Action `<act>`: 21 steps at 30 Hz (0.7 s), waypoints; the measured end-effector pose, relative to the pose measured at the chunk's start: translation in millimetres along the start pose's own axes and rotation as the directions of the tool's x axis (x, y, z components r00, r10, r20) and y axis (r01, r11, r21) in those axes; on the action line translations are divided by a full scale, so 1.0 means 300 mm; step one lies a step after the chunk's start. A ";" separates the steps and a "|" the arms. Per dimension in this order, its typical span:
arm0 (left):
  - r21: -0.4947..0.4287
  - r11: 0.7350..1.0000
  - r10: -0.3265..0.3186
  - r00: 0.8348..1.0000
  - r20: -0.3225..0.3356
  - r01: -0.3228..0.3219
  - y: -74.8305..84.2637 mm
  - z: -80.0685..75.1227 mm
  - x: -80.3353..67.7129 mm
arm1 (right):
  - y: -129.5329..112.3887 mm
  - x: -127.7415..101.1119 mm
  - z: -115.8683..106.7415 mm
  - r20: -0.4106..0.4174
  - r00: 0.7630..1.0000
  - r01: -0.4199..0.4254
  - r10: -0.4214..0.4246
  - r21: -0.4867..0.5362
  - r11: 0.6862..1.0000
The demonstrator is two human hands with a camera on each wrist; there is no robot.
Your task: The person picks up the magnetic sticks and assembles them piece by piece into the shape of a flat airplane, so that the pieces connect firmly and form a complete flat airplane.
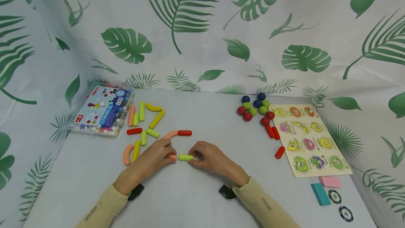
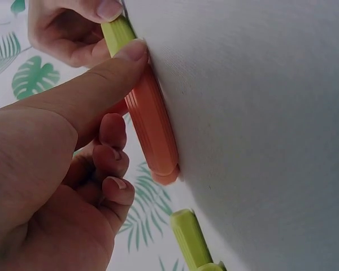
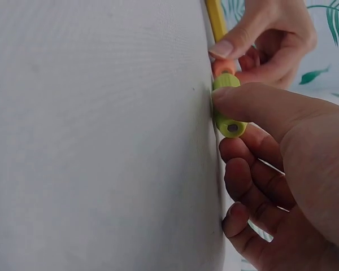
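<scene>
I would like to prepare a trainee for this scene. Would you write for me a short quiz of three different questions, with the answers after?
1. What colour is the stick that the right hand pinches?

2. True or false: in the head view, the plastic box lies to the left of the board with fruit pictures.

3. How many round chips lie on the table?
a) two
b) four
c) six

Key:
1. Light green
2. True
3. a
</scene>
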State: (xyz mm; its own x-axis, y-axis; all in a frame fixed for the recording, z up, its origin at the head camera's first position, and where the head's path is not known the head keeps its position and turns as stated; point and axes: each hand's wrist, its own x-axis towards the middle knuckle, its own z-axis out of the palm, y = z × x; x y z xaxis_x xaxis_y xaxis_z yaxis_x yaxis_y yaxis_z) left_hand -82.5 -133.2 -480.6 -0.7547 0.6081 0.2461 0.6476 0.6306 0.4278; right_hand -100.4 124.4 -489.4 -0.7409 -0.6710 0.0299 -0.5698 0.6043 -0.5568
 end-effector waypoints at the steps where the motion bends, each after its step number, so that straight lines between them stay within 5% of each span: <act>1: 0.003 1.000 0.000 1.000 0.000 0.000 0.001 -0.001 0.001 | 0.000 0.001 0.002 0.000 1.000 0.001 -0.001 0.000 1.000; 21: 0.031 0.999 0.018 1.000 -0.014 -0.018 0.001 0.003 0.005 | -0.003 0.002 0.013 0.000 0.999 0.034 -0.034 0.015 0.999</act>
State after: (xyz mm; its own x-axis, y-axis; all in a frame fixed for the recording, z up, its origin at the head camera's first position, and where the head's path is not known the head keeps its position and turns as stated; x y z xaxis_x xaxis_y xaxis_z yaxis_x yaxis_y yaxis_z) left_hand -83.3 -131.5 -480.9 -0.7442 0.6127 0.2659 0.6638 0.6344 0.3961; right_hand -99.0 121.7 -492.0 -0.7210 -0.6912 0.0490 -0.5893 0.5745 -0.5680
